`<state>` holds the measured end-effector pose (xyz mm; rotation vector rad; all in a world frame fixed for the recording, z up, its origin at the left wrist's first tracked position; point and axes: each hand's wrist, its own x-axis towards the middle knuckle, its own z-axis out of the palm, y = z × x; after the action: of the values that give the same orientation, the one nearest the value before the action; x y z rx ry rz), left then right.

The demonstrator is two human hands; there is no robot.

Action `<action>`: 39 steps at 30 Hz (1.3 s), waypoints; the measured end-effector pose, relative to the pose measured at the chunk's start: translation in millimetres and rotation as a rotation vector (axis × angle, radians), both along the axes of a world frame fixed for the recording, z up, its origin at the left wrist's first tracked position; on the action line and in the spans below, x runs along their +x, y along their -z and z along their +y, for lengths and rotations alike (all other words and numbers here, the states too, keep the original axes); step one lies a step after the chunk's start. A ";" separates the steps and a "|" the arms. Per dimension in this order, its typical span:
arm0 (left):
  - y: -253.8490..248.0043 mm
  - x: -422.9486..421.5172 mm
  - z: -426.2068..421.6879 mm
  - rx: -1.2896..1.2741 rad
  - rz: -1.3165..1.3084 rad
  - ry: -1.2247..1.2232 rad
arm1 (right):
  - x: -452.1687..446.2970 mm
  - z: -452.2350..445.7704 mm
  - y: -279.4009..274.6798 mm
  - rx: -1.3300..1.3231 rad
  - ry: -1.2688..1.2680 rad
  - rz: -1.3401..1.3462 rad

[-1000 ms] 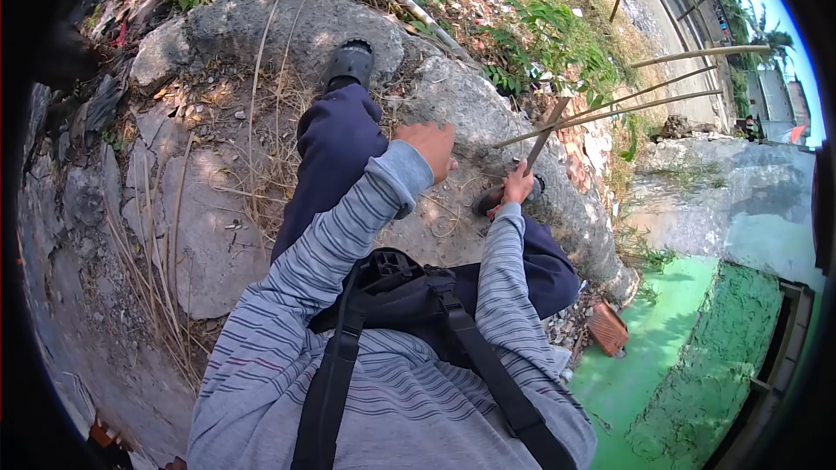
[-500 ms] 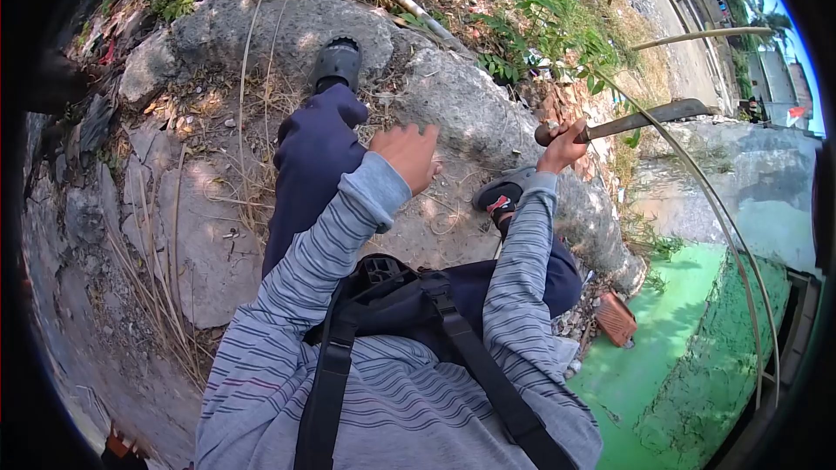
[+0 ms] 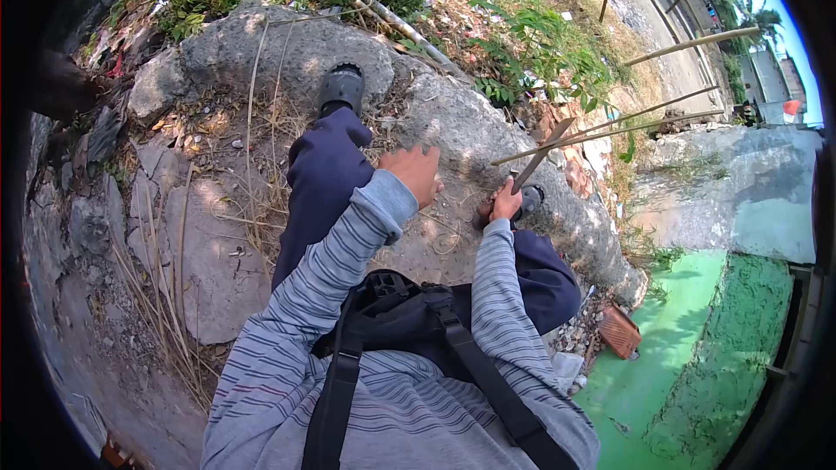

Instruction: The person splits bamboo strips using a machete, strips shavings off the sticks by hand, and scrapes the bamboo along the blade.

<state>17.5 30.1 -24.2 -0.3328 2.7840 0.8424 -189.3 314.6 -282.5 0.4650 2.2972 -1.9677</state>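
My right hand (image 3: 507,202) is closed round the handle of a machete, its long dark blade (image 3: 542,155) pointing up and to the right. Two thin bamboo strips (image 3: 640,124) cross at the blade and reach out to the right; whether they touch it I cannot tell. My left hand (image 3: 416,176) hovers over the ground between my legs, fingers bent and somewhat apart, with nothing visible in them. The palm side is hidden.
Rough rock (image 3: 461,117) curves past both dark shoes. Dry stalks (image 3: 161,283) lie at left. Leafy plants (image 3: 540,39) grow beyond the rock. A reddish brick (image 3: 619,332) sits beside a green wall (image 3: 675,344). Bamboo poles (image 3: 692,46) stick out at upper right.
The machete has swung from pointing right back toward the rock, and my right hand has moved down and left. The strips, bent down over the green wall half a second ago, now extend right.
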 end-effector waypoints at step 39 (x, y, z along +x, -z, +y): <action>1.1 -18.3 16.7 0.021 0.224 -0.004 | 15.1 -46.6 -171.0 -0.726 -0.288 -0.042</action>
<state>-0.8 46.8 -25.3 -0.2542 2.9773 0.9636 -174.2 268.1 -111.5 0.0947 1.3631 -2.3818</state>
